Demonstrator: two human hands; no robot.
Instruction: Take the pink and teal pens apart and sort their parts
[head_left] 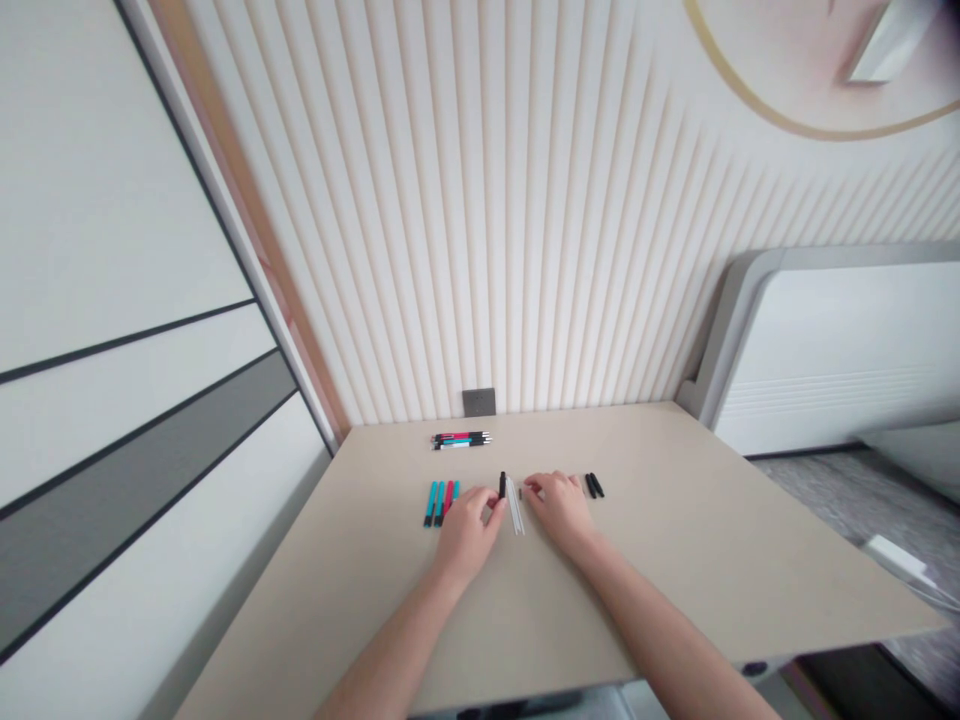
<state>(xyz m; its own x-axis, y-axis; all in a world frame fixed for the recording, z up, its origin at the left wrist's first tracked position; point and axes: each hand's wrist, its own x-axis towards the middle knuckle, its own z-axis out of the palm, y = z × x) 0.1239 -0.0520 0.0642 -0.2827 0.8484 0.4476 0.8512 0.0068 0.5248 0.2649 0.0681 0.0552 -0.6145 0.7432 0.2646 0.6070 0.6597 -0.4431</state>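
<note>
L hand (466, 535), R hand (559, 512) astride white sticks (514, 505), teal pens (439, 503) just left

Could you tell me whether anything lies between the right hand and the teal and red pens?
Yes: from the right hand, the white sticks and a short black piece come first, then the left hand, which sits beside the teal and red pens.

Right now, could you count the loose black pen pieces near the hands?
3 black pen pieces: one by the left hand, two right of the right hand; more may be hidden.
</note>
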